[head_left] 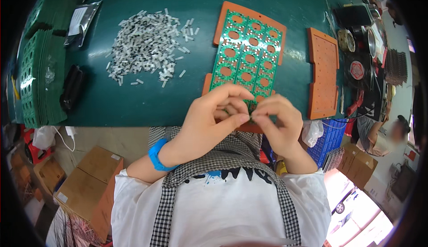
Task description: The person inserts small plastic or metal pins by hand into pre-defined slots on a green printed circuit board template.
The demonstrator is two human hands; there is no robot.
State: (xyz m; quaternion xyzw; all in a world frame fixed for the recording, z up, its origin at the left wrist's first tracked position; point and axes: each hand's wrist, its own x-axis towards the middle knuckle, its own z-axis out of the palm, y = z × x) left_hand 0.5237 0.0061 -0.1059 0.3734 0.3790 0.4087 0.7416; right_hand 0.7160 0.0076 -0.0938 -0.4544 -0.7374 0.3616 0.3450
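A green circuit board panel point(241, 45) with rows of oval cut-outs lies on an orange-brown fixture plate point(223, 12) in front of me. Over its near end, close to the table's front edge, both hands meet. My left hand point(218, 113), with a blue band on the wrist, has its thumb and fingers curled together in a pinch. My right hand point(278, 120) pinches right beside it, fingertips almost touching the left's. Whatever lies between the fingertips is too small to make out. The hands cover the panel's near edge.
A heap of small white, clear-looking strips point(145, 44) lies left of the panel. Stacked green boards point(40, 77) stand at the far left, near a silver bag point(82, 21) and a black object point(71, 86). A second orange-brown plate point(323, 73) and a solder reel point(356, 70) lie right.
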